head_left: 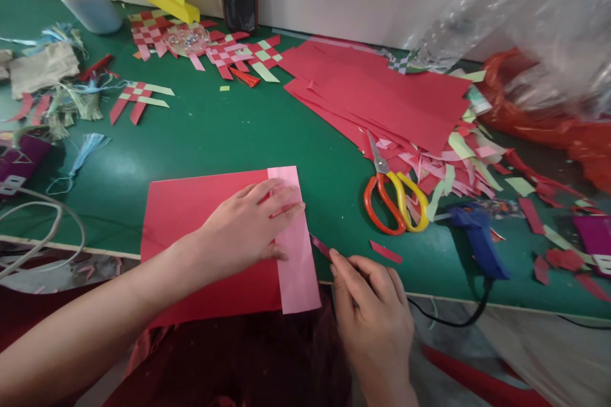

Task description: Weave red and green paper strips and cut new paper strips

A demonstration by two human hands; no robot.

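Pressing: the left hand point(248, 226) lies flat, fingers spread and extended, on a pink strip point(294, 238) laid over the right end of a red sheet point(191, 229)
Holding: the right hand point(372, 305) has thumb and fingers closed narrowly on a thin dark-pink tool point(319, 245), perhaps a pen or a craft knife; I cannot tell which
Place: sheet and strip sit at the near edge of the green table point(238, 133), and their lower parts hang over that edge
Strip axis: long axis runs near to far, tilted a little so the far end leans left; its near end is past the table edge
Sheet axis: long axis runs left to right, crossing the strip almost squarely
Tool: the tip points up and left, just beside the strip's right edge, close to the left fingertips
Risk, slip: only the middle of the strip is pinned, so a push from the tool could swing its unsupported near end and spoil the alignment
Risk, fingers: if the tool is a blade, the left fingertips lie near its line
Risk, overhang: pressure on the part beyond the table edge would likely bend or crease the paper
Nearby: scissors point(394, 194) and a blue glue gun point(477, 238) lie to the right, apart from both hands, beside a stack of red paper point(382, 95)
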